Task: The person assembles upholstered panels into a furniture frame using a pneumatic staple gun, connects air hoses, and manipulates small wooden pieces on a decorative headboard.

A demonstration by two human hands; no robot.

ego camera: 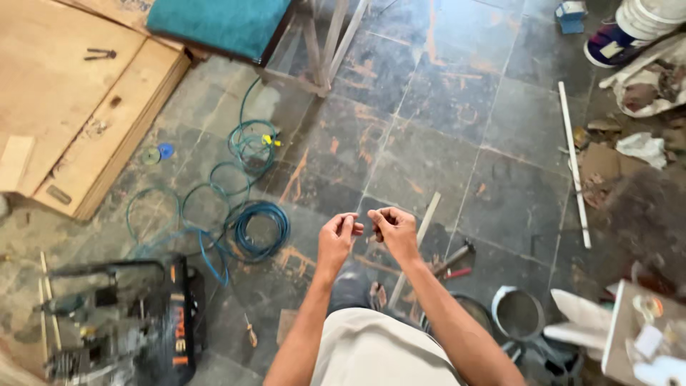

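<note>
Something tiny, too small to identify, sits between my left hand [338, 234] and right hand [394, 229], pinched by curled fingertips nearly touching. Both hover above the tiled floor [457, 129], a coiled blue hose [259, 229] lying left below.

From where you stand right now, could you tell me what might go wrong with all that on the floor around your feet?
The coiled blue hose loops loosely across the tiles just left of the feet, so a step that way could snag it. The hammer and a thin wooden strip lie close under both hands, easy to tread on.
</note>
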